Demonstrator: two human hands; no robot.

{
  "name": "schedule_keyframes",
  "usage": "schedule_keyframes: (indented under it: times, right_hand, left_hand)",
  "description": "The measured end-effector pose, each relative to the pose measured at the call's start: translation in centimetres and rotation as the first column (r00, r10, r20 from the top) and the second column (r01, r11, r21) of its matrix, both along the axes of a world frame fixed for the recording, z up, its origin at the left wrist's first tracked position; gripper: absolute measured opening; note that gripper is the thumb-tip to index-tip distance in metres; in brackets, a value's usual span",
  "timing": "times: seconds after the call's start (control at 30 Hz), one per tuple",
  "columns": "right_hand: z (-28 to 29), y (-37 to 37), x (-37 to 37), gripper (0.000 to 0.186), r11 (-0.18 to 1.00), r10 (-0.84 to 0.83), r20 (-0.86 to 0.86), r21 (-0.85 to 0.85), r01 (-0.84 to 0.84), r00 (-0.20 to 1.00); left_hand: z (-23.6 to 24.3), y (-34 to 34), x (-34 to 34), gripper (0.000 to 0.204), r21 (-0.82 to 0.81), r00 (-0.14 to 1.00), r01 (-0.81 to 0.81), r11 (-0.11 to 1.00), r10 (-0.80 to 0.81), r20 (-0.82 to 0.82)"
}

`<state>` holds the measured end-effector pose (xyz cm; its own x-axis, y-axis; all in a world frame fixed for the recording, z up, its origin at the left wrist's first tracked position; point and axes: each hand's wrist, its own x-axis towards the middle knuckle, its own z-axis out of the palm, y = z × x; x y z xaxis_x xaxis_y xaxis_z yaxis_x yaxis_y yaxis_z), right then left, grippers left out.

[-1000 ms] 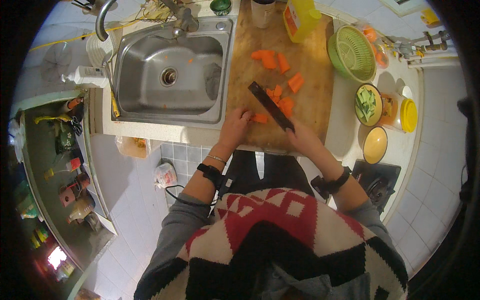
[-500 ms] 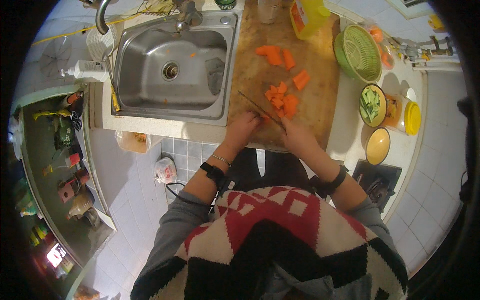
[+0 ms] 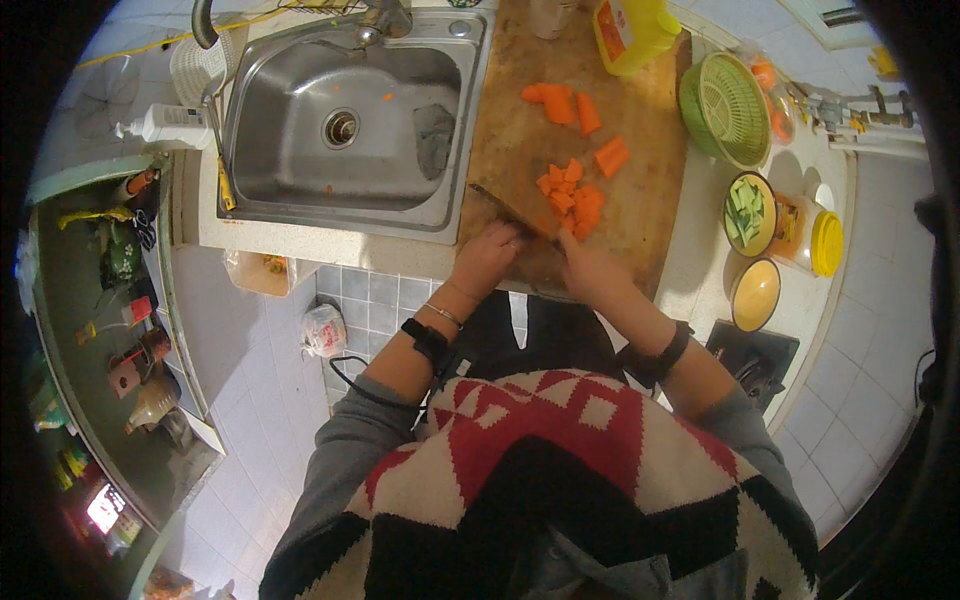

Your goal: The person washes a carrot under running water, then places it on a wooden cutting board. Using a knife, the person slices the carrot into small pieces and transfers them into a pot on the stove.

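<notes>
My right hand (image 3: 592, 270) is closed round the handle of a kitchen knife (image 3: 515, 212), whose blade slants up and left across the near part of a wooden cutting board (image 3: 640, 215). Close to the near side of the blade, my left hand (image 3: 488, 258) has its fingers curled in; whatever they press on is hidden. Just beyond the knife lies a small heap of cut carrot pieces (image 3: 575, 200). Larger carrot chunks (image 3: 556, 103) rest farther back on the board, one of them (image 3: 611, 157) at the right.
Left of the board is a steel sink (image 3: 340, 200) with a grey cloth (image 3: 433, 140). A yellow jug (image 3: 635, 35) stands at the back. Along the right are a green basket (image 3: 722, 110), a bowl of cut green vegetable (image 3: 748, 210), an empty bowl (image 3: 755, 295) and a yellow-lidded jar (image 3: 825, 243).
The knife's broad side shows more now, and the orange bit seen beside my left fingertips is out of sight. Both hands stay in nearly the same place; the whole view has shifted slightly.
</notes>
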<state>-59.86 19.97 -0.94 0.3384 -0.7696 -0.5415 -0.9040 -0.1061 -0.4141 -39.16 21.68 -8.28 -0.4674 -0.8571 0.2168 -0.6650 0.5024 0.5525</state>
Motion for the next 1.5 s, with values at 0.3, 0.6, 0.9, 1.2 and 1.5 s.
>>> schedule_keyframes:
  times: [0.3, 0.6, 0.9, 1.2, 1.5]
  right_hand:
    - [1.2, -0.1, 0.2, 0.032, 0.999, 0.005, -0.016, 0.049, -0.004, 1.000]
    - [-0.7, -0.8, 0.7, 0.032, 0.996, -0.070, 0.045, 0.051, 0.067, 0.997]
    - [0.8, -0.6, 1.1, 0.027, 0.997, -0.069, 0.052, 0.027, 0.068, 0.996]
    - [-0.8, -1.2, 1.4, 0.038, 0.994, -0.100, 0.100, 0.040, 0.097, 0.990]
    - [0.7, -0.9, 1.7, 0.027, 0.995, -0.100, 0.099, 0.038, 0.096, 0.990]
  left_hand:
    - [0.4, -0.1, -0.3, 0.025, -0.013, 1.000, -0.027, 1.000, 0.027, -0.016]
    - [-0.1, -0.2, -0.2, 0.025, 0.062, 0.999, -0.004, 0.998, 0.007, -0.046]
    - [-0.1, -0.1, -0.3, 0.024, 0.029, 0.996, -0.046, 0.999, 0.048, -0.077]
    - [-0.4, -0.2, -0.5, 0.023, 0.028, 0.993, -0.043, 0.999, 0.046, -0.108]
    - [-0.6, 0.2, -0.4, 0.024, 0.042, 0.995, -0.066, 0.997, 0.068, -0.069]
